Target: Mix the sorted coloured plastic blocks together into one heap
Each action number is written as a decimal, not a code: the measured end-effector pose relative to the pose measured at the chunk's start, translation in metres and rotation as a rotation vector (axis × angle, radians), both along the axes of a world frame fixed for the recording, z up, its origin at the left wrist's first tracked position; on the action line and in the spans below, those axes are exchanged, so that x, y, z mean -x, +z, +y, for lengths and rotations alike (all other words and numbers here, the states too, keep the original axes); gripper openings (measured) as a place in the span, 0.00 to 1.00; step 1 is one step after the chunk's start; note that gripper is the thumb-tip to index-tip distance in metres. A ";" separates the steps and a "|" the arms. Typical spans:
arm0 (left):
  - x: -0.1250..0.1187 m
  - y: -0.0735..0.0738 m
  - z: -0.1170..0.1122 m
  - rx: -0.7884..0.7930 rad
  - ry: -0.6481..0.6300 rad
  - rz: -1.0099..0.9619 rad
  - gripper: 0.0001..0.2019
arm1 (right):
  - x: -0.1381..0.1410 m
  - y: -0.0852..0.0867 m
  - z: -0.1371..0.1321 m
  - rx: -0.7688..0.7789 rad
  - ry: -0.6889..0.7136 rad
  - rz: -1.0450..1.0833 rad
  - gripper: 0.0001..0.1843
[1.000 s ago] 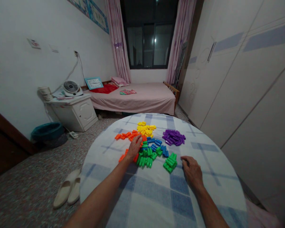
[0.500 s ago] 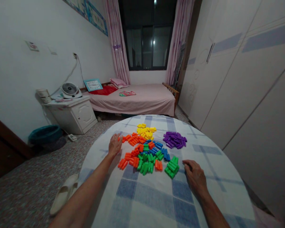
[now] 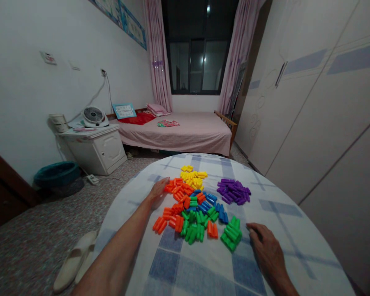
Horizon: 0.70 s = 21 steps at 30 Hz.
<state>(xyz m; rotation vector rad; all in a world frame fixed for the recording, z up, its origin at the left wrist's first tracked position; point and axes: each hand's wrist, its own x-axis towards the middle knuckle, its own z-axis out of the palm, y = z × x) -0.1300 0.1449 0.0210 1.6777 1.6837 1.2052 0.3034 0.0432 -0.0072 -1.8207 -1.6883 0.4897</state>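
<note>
Coloured plastic pieces, shaped like short joined tubes, lie in heaps on the tablecloth. My left hand is against the left edge of the orange pieces, fingers stretched out and holding nothing. My right hand rests on the cloth just right of the stacked green pieces, apart from them, with its fingers loosely bent and nothing visible in them. Yellow pieces lie behind the orange ones. Blue pieces and more green pieces mix with orange in the middle. Purple pieces form a separate heap at the right.
The round table wears a checked tablecloth. Beyond it stand a bed and a white cabinet with a fan. A bin and slippers are on the floor at left; a wardrobe lines the right.
My left hand has moved right against the orange pieces, and the orange pieces at the upper left now lie closer together. My right hand stays beside the green stack. The view has shifted slightly.
</note>
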 end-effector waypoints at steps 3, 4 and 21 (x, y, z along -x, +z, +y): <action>-0.016 0.002 0.006 0.129 -0.040 -0.083 0.31 | 0.001 0.002 -0.001 0.009 0.003 0.001 0.24; -0.021 0.003 0.007 0.163 -0.060 -0.105 0.31 | 0.002 0.003 -0.001 0.008 0.005 0.001 0.24; -0.125 0.063 -0.060 0.117 -0.488 0.049 0.28 | 0.010 0.015 -0.008 -0.016 -0.005 0.007 0.22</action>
